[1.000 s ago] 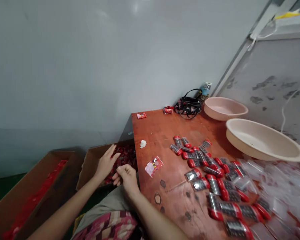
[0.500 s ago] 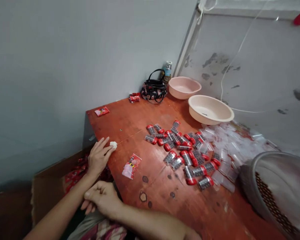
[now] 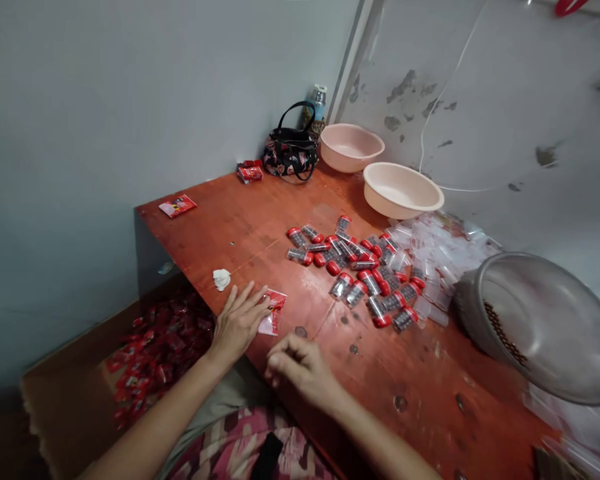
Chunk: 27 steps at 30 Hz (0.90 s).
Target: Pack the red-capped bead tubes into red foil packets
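My left hand (image 3: pixel 240 320) lies flat at the table's near edge with its fingers stretched out. Its fingertips touch the left side of a red and pink foil packet (image 3: pixel 277 303) and partly cover it. To the right of it my right hand (image 3: pixel 300 367) hovers over the edge, fingers loosely curled, with nothing visible in them. A crumpled white tissue (image 3: pixel 222 279) rests on the table beyond my left hand.
On the red table (image 3: pixel 200 233) lie several red-capped clear jars (image 3: pixel 370 283) and a heap of empty clear jars (image 3: pixel 440 247). A grey basin (image 3: pixel 473 293) holds brown balls. Behind are two pale basins (image 3: pixel 403 193) and a handbag (image 3: pixel 290 153). Below left, a box (image 3: pixel 60 393) holds red packets (image 3: pixel 155 353).
My left hand has left the white tissue and moved right onto the foil packet. My right hand has moved right, from above my lap to the table edge. The view has shifted.
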Motion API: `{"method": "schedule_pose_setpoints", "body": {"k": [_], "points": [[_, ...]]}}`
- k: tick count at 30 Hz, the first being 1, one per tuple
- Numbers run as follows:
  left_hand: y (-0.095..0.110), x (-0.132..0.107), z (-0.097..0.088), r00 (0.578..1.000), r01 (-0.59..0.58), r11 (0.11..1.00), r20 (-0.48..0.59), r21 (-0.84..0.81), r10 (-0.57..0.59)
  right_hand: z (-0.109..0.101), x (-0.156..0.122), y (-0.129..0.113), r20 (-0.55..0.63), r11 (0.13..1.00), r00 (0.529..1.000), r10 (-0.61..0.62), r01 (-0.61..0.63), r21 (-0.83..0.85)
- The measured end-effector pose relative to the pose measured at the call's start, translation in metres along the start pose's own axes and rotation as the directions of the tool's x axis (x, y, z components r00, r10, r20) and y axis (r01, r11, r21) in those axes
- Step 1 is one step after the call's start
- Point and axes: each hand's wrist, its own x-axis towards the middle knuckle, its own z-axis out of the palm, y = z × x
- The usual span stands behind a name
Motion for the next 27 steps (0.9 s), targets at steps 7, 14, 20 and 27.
{"method": "schedule_pose_setpoints", "body": {"k": [7, 14, 20, 27], "points": [[0.022, -0.003, -0.003, 0.99, -0.026, 0.992, -0.139, -0.127, 0.008, -0.012, 0.04, 0.003, -0.415, 0.983, 0.893, -0.174, 0.185, -0.015], [0.038, -0.003, -0.009, 0.886, 0.425, 0.569, 0.195, -0.704, -0.421, -0.016, 0.051, -0.008, -0.406, 0.96, 0.909, -0.098, 0.193, 0.201], [0.044, 0.004, -0.002, 0.742, 0.634, 0.151, 0.541, -0.759, -0.395, -0.02, 0.046, -0.01, -0.377, 0.984, 0.925, -0.048, 0.109, 0.14], [0.056, 0.004, -0.003, 0.682, 0.619, 0.098, 0.472, -0.779, -0.558, -0.07, 0.03, -0.02, -0.581, 0.774, 0.754, -0.306, -0.158, -0.614]]}}
